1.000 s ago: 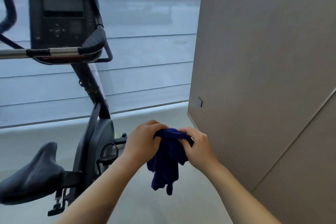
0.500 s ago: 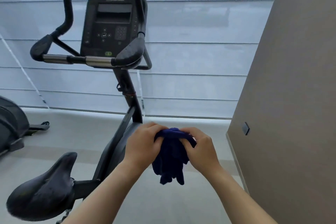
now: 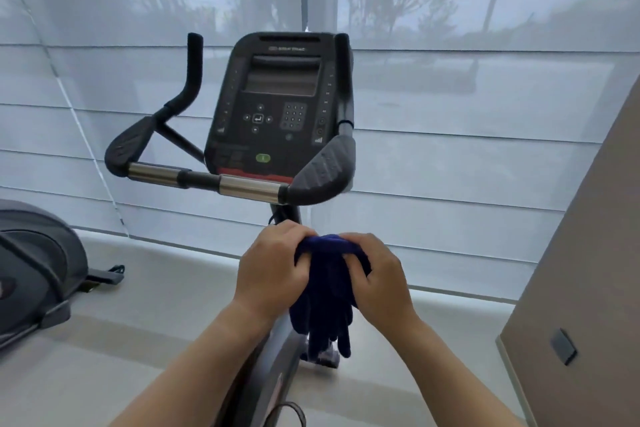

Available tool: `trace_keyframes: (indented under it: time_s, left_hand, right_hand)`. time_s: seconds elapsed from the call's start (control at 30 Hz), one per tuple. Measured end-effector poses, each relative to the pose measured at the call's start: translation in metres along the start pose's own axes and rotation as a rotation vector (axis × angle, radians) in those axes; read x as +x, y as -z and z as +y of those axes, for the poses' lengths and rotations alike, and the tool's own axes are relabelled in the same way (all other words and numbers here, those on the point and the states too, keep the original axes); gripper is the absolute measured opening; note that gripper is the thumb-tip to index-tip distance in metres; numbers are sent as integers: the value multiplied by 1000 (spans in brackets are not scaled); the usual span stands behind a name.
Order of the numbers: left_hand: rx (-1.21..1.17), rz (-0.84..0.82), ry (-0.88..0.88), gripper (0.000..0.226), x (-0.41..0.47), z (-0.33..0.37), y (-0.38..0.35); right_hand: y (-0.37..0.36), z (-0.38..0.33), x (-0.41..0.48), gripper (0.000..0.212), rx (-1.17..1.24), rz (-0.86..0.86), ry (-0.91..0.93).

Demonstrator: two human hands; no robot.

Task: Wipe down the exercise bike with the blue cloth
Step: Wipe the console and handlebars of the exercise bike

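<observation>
I see both hands meeting low in the centre of the frame, bunching the blue cloth [image 3: 327,282] between them. My left hand [image 3: 272,270] is curled closed over the cloth's upper left edge, knuckles toward the camera. My right hand [image 3: 375,279] is closed over the upper right edge in the same way, thumb tucked against the fabric. The cloth's top is gathered into a ridge between the two fists, and the rest hangs down in loose folds below them, in front of the bike's frame.

The exercise bike [image 3: 277,367] stands straight ahead of me. Its console [image 3: 277,104] fills the middle of the frame, dark, with a blank screen in its upper part, a ring of arrow buttons and a keypad below that, and a small green button near the bottom. The handlebar [image 3: 204,180] runs across under the console, with two shiny metal sections and black padded rests at either end; a black grip rises at the left, toward the upper left of the frame, and another rises along the console's right edge. The cloth is below the handlebar and does not touch it; whether it touches the post behind it I cannot tell.

At the left edge sits part of another grey machine [image 3: 34,270] on the pale floor [image 3: 156,288]. Sheer blinds [image 3: 467,149] cover the window behind, and a beige wall [image 3: 588,253] closes the right side.
</observation>
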State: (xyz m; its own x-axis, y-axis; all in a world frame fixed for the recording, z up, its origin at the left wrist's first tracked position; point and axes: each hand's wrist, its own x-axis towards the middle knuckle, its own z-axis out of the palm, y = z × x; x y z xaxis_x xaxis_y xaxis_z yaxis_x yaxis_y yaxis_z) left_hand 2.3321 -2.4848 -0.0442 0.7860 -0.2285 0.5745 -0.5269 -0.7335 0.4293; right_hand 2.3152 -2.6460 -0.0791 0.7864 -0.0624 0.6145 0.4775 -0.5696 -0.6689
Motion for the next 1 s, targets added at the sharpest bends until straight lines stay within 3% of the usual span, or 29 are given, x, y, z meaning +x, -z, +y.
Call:
trace_keyframes:
  time_s: [0.2, 0.3, 0.47, 0.6, 0.73, 1.0]
  left_hand:
    - [29, 142, -157, 21, 107, -44, 32]
    - [6, 217, -148, 26, 139, -58, 31]
    - [61, 85, -191, 37, 124, -91, -13]
    - [175, 20, -202, 42, 126, -111, -28]
    - [145, -67, -251, 53, 134, -120, -26]
    - [130, -133, -305, 51, 113, -133, -13]
  right_hand:
    - [-42, -17, 114, 21, -73, 204, 123]
    - [-54, -23, 155, 21, -185, 238, 148]
    - [-80, -4, 174, 22, -409, 213, 27]
    - [-85, 2, 181, 26, -433, 303, 113]
    - [-86, 4, 178, 11, -354, 179, 200]
    - [-72, 8, 128, 64, -587, -281, 213]
